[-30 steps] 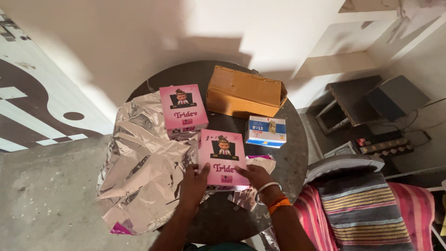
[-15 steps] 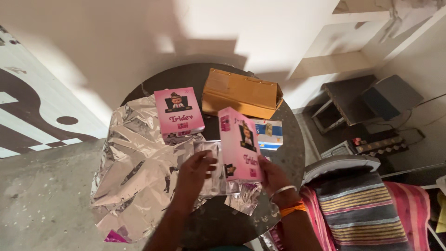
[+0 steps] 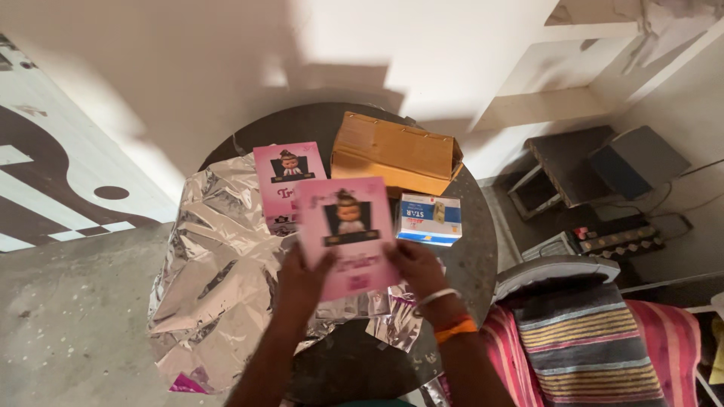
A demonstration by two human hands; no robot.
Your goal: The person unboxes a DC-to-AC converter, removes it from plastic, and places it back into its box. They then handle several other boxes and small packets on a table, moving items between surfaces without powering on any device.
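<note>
The pink box (image 3: 345, 235) between the left hand (image 3: 300, 280) and the right hand (image 3: 414, 265) carries a cartoon figure on a black panel, with darker pink lettering below. A second pink box (image 3: 283, 175), toward the far left edge of the dark round table (image 3: 475, 264), has the same print. The crumpled foil sheet (image 3: 219, 286) over the left edge is silver (a magenta scrap shows at its near corner). At the far edge lies a tan cardboard box (image 3: 396, 153); beside it a small carton (image 3: 430, 219) is white and blue. The right wrist wears a silver bangle (image 3: 436, 298) and an orange band (image 3: 455, 329). Off the right edge, a striped cloth (image 3: 596, 347) runs pink, grey and yellow.
</note>
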